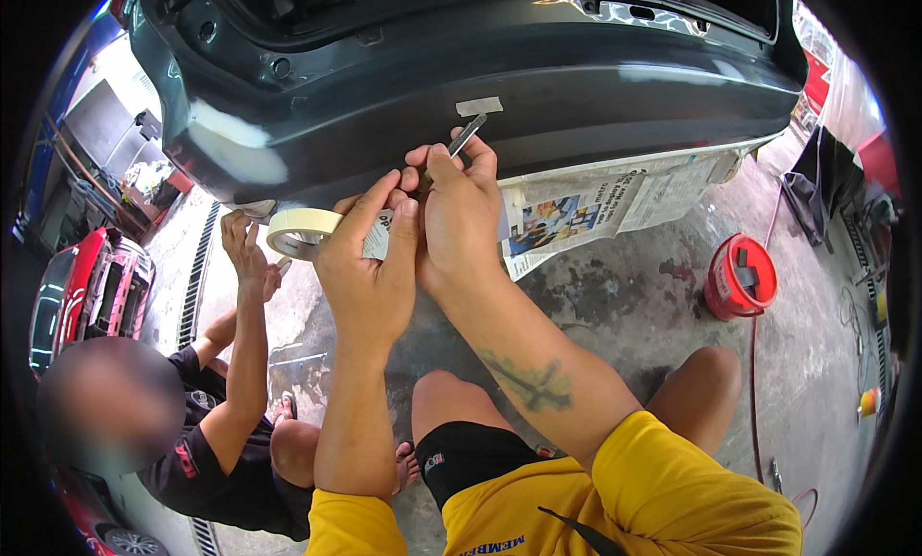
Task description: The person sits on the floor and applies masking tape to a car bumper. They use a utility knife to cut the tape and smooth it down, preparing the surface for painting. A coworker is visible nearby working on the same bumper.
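Below the tailgate opening of a dark grey car, across the rear bumper (384,109), a short strip of pale tape (479,106) lies flat on the surface. Just under it, the wearer's right grip (461,215) is closed around a slim silver blade-like tool (468,133), its tip slanting up to the right, near the strip. Beside it, the left grip (370,253) has its thumb and forefinger extended toward the right fingertips, a little apart; a roll of cream tape (303,231) sits against its outer side, though how the hidden fingers hold it I cannot tell. Newspaper (663,196) hangs along the bumper's lower edge, and whitish patches (230,143) mark the bodywork. To the left crouches a co-worker in dark clothes (230,450), one hand (245,247) raised near the bumper's lower corner, with a small pale item at its fingertips. On the stained concrete floor (595,350) to the right stands a red bucket (722,292) with dark pieces inside, next to a thin red hose (755,393). Far left is a red car (69,292).
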